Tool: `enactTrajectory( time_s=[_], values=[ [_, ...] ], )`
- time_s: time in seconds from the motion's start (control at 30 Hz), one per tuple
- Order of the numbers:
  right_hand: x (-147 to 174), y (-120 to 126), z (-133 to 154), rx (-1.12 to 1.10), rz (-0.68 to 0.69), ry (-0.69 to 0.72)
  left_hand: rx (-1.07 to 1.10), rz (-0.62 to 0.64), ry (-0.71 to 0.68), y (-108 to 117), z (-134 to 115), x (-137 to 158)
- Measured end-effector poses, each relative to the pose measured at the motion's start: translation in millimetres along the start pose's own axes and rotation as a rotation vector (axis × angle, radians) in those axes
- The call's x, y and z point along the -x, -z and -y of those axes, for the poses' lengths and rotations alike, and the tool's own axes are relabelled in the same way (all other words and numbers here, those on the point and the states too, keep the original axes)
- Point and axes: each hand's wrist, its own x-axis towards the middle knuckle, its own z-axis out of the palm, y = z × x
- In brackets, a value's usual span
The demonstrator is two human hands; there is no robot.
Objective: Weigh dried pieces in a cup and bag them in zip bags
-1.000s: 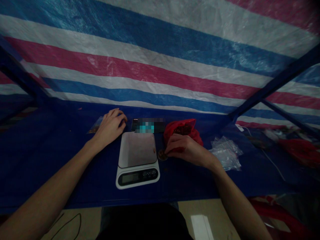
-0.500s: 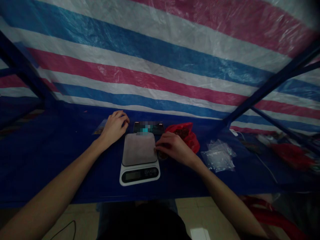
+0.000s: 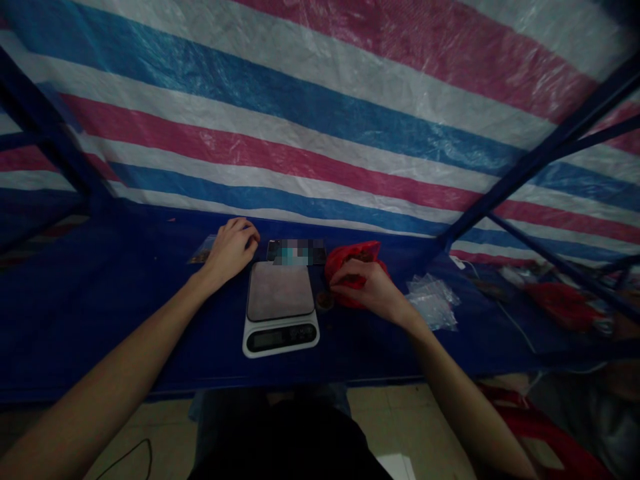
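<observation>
My left hand [image 3: 234,245] rests on the blue tabletop with its fingers loosely bent and the thumb apart, holding nothing. Beside its wrist lies a clear bag [image 3: 202,251] with small brownish bits in it. My right hand [image 3: 367,285] is over the near side of a red plastic bag [image 3: 373,251] of dark brown pieces. Its thumb and fingertips are pinched together; whatever is between them is too small to make out. Just left of those fingertips sits a small round container [image 3: 325,302]. A white kitchen scale [image 3: 280,297] with a bare plate stands between my hands.
Behind the scale lies a phone [image 3: 273,251] with a lit screen. Clear plastic bags [image 3: 434,303] are piled to the right. Farther right are a cable [image 3: 517,325] and another red bag [image 3: 563,305]. Blue metal bars [image 3: 530,157] and striped sheeting [image 3: 300,120] enclose the table.
My right hand has moved right, from the scale's right edge and the small container to the red bag. The left hand stays in place. The view has shifted slightly.
</observation>
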Motion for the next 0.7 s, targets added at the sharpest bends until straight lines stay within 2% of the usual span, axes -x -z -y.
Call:
enactTrajectory(
  time_s=[0.1,0.23,0.4,0.57,0.7],
  values=[
    [15,1,-9,-0.020,0.029,-0.041,-0.012,0.011,0.003,0,-1,0],
    [24,-7,-13,-0.004,-0.004,-0.064,-0.015,0.012,0.001,-2,0,0],
    [16,-9,-7,0.038,0.019,-0.023,-0.030,0.008,-0.003,-6,2,0],
    [6,-6,-5,0.041,0.115,-0.021,-0.021,-0.009,-0.001,-7,3,0],
    [0,-7,-4,0.128,0.137,0.008,-0.010,-0.010,-0.009,-6,3,0]
  ],
)
